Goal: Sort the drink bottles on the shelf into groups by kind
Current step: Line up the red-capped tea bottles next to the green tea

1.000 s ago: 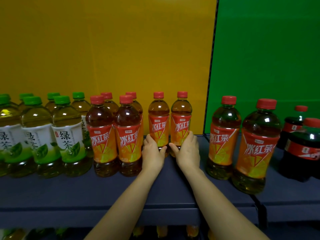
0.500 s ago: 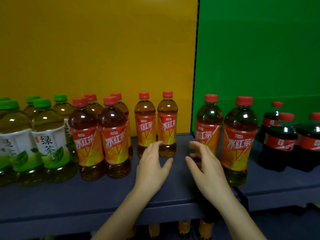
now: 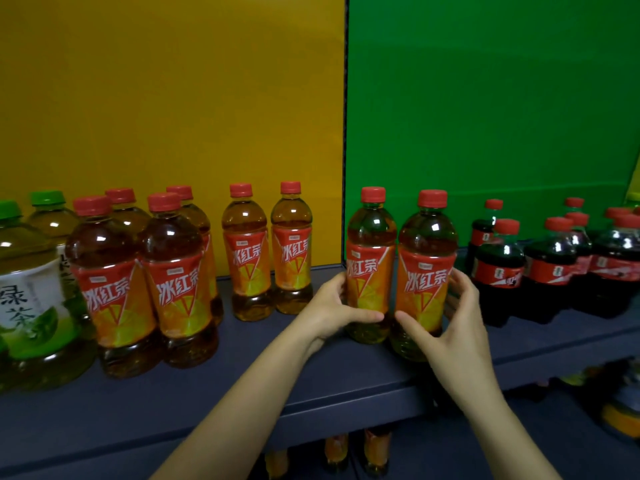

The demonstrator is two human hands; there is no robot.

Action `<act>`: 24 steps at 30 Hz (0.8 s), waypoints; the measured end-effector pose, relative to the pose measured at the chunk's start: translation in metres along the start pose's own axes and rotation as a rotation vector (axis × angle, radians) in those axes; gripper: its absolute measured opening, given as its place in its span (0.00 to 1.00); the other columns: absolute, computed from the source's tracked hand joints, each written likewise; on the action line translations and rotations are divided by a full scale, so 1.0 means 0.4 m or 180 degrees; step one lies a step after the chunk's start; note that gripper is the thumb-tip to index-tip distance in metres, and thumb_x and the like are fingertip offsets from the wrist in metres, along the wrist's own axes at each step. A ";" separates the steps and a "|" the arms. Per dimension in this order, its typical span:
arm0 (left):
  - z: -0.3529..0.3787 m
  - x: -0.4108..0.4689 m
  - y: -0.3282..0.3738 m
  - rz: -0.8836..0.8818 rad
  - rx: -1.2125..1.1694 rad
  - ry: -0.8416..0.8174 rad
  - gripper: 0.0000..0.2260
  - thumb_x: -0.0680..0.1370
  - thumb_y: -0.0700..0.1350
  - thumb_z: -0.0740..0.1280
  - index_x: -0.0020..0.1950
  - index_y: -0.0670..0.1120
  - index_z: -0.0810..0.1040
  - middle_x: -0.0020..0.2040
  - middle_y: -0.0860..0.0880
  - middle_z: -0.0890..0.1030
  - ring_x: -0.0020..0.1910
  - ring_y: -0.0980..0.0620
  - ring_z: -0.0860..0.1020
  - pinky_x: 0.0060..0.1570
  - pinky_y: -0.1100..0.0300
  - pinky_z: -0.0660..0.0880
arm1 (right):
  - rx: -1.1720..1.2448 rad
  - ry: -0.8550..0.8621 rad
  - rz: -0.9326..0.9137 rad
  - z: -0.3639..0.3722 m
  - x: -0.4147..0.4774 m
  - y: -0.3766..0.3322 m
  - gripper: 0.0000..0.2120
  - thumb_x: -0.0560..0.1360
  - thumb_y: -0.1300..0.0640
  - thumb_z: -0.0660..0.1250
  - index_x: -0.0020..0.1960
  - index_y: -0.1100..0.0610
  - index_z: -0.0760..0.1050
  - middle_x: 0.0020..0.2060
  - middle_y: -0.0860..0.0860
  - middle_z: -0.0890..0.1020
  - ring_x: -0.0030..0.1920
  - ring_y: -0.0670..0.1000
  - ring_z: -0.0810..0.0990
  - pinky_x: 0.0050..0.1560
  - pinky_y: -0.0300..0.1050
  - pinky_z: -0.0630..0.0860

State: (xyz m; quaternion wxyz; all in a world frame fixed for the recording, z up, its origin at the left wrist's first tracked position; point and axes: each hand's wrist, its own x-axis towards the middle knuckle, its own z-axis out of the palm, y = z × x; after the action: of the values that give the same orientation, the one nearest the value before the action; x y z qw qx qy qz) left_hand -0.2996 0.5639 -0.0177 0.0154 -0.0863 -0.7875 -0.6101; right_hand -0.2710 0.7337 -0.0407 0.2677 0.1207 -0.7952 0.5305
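Backed by a yellow panel (image 3: pixel 173 98) on the left and a green panel (image 3: pixel 485 98) on the right, meeting at a dark vertical seam. Below them, running left to right, a dark blue-grey shelf (image 3: pixel 242 386) crowded with upright drink bottles.

From the head camera, left to right. At the left edge, green tea bottles (image 3: pixel 27 299) with green caps and white-and-green labels, holding pale yellow-green liquid. Just right of those, a tight cluster of four red-capped iced tea bottles (image 3: pixel 107 282), with orange-and-red labels and dark amber liquid nearly to the neck. Farther back against the yellow panel, a back pair (image 3: pixel 247 258) of the same iced tea, side by side, apart from the cluster.

Right of the seam, in front of the green panel, two more of the same kind, close together and upright, bases down at the shelf surface, caps on, full of amber tea. Wrapped round the left bottle (image 3: pixel 370 265) at label height: the left hand (image 3: pixel 329 306), thumb across the front, fingers behind. Wrapped round the right bottle (image 3: pixel 427 268): the right hand (image 3: pixel 457 323), thumb low on the front of the label, fingers curled round the right side.

Farther right, cola bottles (image 3: pixel 502 271) with red caps, red labels and near-black liquid, just beside the right hand's fingers. Under the near shelf edge, lower bottles (image 3: pixel 336 448) with orange labels, dim and partly hidden.
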 end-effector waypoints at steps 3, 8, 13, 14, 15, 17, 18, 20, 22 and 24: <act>0.001 -0.001 -0.006 0.0099 0.0269 0.0152 0.30 0.66 0.42 0.77 0.64 0.49 0.68 0.60 0.52 0.76 0.57 0.57 0.75 0.55 0.62 0.74 | -0.0121 -0.0218 0.0246 0.003 0.008 0.018 0.39 0.65 0.49 0.75 0.69 0.50 0.59 0.62 0.49 0.74 0.60 0.50 0.74 0.60 0.53 0.73; 0.000 -0.043 -0.007 0.0405 0.1079 0.1099 0.34 0.58 0.53 0.81 0.61 0.47 0.74 0.58 0.51 0.79 0.57 0.53 0.77 0.59 0.53 0.75 | -0.0226 -0.0237 0.0383 -0.002 0.011 0.023 0.32 0.65 0.45 0.74 0.64 0.53 0.67 0.55 0.50 0.78 0.56 0.53 0.77 0.58 0.57 0.74; -0.043 -0.117 -0.025 0.0467 0.1268 0.1687 0.33 0.57 0.54 0.80 0.58 0.48 0.76 0.54 0.53 0.81 0.53 0.55 0.78 0.57 0.56 0.76 | -0.0019 -0.0385 0.0400 0.024 0.012 0.004 0.28 0.63 0.46 0.75 0.59 0.51 0.70 0.50 0.48 0.80 0.53 0.51 0.79 0.57 0.57 0.75; -0.056 -0.131 -0.029 0.0474 0.1268 0.1796 0.33 0.57 0.54 0.81 0.59 0.48 0.75 0.53 0.53 0.80 0.52 0.55 0.78 0.57 0.57 0.76 | 0.0030 -0.0425 0.0398 0.037 0.011 -0.002 0.27 0.63 0.46 0.75 0.58 0.50 0.70 0.49 0.47 0.80 0.52 0.51 0.79 0.57 0.56 0.75; -0.070 -0.143 -0.032 0.0472 0.1264 0.1904 0.34 0.57 0.53 0.81 0.60 0.47 0.74 0.53 0.53 0.80 0.51 0.56 0.77 0.56 0.58 0.76 | 0.0072 -0.0464 0.0392 0.052 0.011 -0.009 0.26 0.63 0.46 0.76 0.57 0.50 0.70 0.48 0.47 0.80 0.51 0.50 0.79 0.56 0.55 0.76; -0.096 -0.165 -0.039 0.0457 0.1267 0.2090 0.36 0.57 0.52 0.81 0.61 0.47 0.71 0.53 0.53 0.79 0.50 0.57 0.77 0.56 0.58 0.76 | 0.0123 -0.0565 0.0350 0.085 0.011 -0.023 0.26 0.63 0.47 0.76 0.57 0.50 0.71 0.47 0.46 0.80 0.50 0.49 0.80 0.56 0.53 0.76; -0.107 -0.175 -0.044 0.0454 0.1292 0.2162 0.37 0.57 0.52 0.81 0.61 0.47 0.70 0.54 0.52 0.79 0.50 0.57 0.76 0.56 0.57 0.76 | 0.0138 -0.0624 0.0309 0.102 0.012 -0.031 0.27 0.63 0.47 0.76 0.58 0.51 0.71 0.48 0.46 0.80 0.51 0.49 0.80 0.56 0.52 0.76; -0.127 -0.191 -0.052 0.0427 0.1357 0.2294 0.38 0.57 0.52 0.81 0.62 0.46 0.69 0.56 0.50 0.79 0.52 0.57 0.76 0.56 0.56 0.76 | 0.0183 -0.0734 0.0227 0.135 0.012 -0.046 0.28 0.63 0.48 0.76 0.59 0.52 0.71 0.49 0.47 0.81 0.51 0.49 0.80 0.55 0.51 0.76; -0.143 -0.204 -0.059 0.0414 0.1384 0.2417 0.39 0.58 0.52 0.80 0.64 0.45 0.69 0.58 0.49 0.79 0.54 0.54 0.77 0.57 0.55 0.76 | 0.0255 -0.0858 0.0171 0.167 0.011 -0.060 0.28 0.63 0.48 0.77 0.59 0.52 0.71 0.49 0.47 0.81 0.51 0.48 0.80 0.55 0.49 0.76; -0.154 -0.214 -0.066 0.0426 0.1383 0.2516 0.39 0.59 0.52 0.80 0.65 0.44 0.68 0.57 0.50 0.78 0.54 0.54 0.77 0.56 0.55 0.76 | 0.0296 -0.0963 0.0125 0.198 0.011 -0.072 0.29 0.63 0.47 0.77 0.59 0.52 0.71 0.50 0.47 0.81 0.52 0.47 0.80 0.56 0.49 0.76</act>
State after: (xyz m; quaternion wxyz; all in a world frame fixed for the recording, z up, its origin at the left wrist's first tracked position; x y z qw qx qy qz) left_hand -0.2242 0.4881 -0.0384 0.3718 0.1077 -0.8236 -0.4145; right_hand -0.2844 0.6504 -0.0390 0.1285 0.1959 -0.8032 0.5477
